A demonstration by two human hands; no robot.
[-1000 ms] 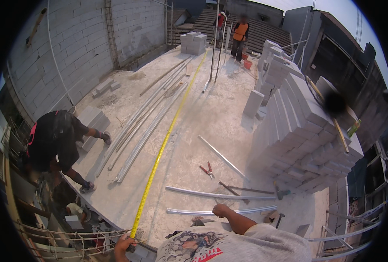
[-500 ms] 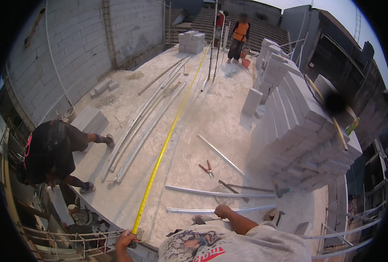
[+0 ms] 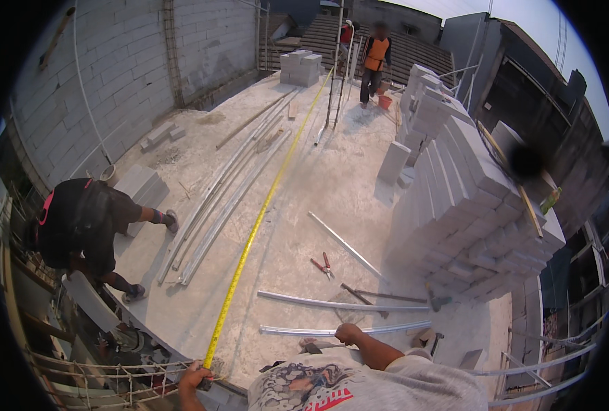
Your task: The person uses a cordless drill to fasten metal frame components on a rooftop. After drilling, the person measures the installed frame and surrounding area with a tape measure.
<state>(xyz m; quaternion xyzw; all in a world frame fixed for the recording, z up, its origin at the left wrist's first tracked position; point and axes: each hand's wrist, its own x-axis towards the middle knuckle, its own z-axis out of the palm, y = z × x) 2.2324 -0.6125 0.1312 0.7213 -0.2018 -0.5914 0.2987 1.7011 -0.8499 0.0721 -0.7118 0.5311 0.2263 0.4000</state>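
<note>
My left hand (image 3: 195,377) is closed around the near end of a yellow tape measure (image 3: 253,236), at the floor's near edge. The tape's blade runs out long and nearly straight across the pale floor to the far end, near a thin upright metal frame (image 3: 336,85). My right hand (image 3: 347,333) is curled into a fist over the near floor, just beyond my grey shirt. Its fingers are turned down, so anything in them is hidden. Close to it lies a silver metal channel (image 3: 284,330), with a second channel (image 3: 297,297) farther out.
Red-handled snips (image 3: 323,266) and a hammer (image 3: 436,297) lie on the floor. Long metal channels (image 3: 222,205) stretch left of the tape. Pale blocks (image 3: 455,198) are stacked high at right. A person in black (image 3: 78,222) bends at the left edge; another in orange (image 3: 377,55) stands far off.
Both my hands and the tape stay nearly in place. At left, the bending person's body has shifted and a pale block below shows more. The far person in orange has changed stance.
</note>
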